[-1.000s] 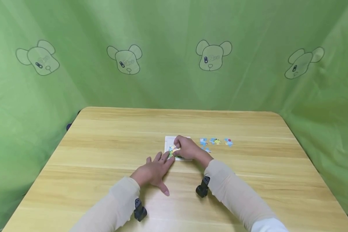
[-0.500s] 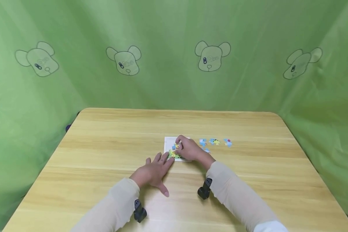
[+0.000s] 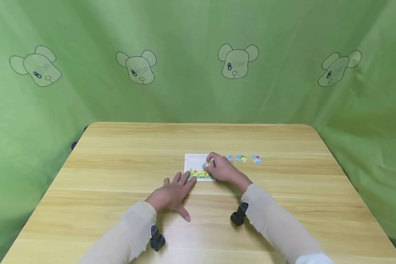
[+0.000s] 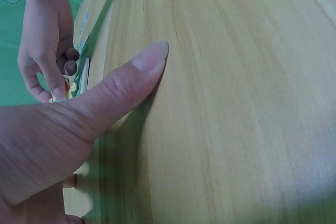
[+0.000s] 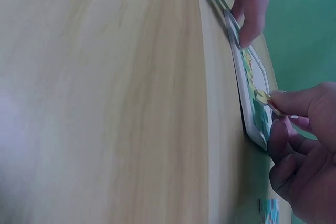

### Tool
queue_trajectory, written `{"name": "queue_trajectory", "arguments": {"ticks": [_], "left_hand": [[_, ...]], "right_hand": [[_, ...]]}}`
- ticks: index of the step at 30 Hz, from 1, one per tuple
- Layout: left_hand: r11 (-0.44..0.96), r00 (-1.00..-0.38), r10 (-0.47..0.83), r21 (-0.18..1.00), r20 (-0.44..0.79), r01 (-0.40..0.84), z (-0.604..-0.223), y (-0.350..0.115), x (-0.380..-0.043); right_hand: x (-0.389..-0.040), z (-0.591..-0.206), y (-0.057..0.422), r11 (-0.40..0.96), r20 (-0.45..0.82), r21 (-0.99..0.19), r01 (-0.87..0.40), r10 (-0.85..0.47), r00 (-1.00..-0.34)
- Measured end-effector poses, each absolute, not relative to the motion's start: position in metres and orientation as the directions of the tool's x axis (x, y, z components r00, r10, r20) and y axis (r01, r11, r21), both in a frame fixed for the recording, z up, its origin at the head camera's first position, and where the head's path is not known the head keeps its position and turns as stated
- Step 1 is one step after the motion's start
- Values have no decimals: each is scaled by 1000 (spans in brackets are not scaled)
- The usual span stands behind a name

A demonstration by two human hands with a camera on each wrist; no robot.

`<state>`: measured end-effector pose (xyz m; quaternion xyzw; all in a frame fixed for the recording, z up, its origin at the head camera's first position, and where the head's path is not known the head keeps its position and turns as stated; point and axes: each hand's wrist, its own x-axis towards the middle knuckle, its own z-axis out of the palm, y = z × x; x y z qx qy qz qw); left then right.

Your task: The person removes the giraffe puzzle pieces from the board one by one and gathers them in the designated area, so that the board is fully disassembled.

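A white puzzle tray [image 3: 186, 161] lies on the wooden table, with green and yellow pieces [image 3: 198, 173] set along its near side. Above it, my right hand [image 3: 222, 168] pinches a yellow and blue puzzle piece [image 3: 206, 165] between thumb and finger. That puzzle piece [image 5: 268, 100] appears tilted over the tray in the right wrist view. My left hand [image 3: 173, 194] is spread, its fingertips on the tray's near left corner and its thumb [image 4: 128, 83] stretched out over the table. The right hand hides the tray's right part.
Several loose puzzle pieces [image 3: 242, 158] lie to the right of the tray, one partly behind the right hand. Wooden tabletop [image 3: 125, 165] surrounds the tray. A green curtain [image 3: 184, 95] with bear heads hangs behind the table.
My right hand has shifted to the right over the tray with the puzzle piece, uncovering more of the pieces along the near side. The left hand keeps its place at the tray's corner.
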<state>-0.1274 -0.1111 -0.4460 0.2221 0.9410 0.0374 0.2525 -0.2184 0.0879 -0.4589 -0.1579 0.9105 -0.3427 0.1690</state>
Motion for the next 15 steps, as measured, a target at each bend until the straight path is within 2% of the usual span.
{"name": "queue_trajectory", "arguments": {"ticks": [15], "left_hand": [[902,-773,431,194,-465,387,-445,-110,-126]], "right_hand": [[-221,-458,132,684,-181,-719,-125,-357,-917]]}}
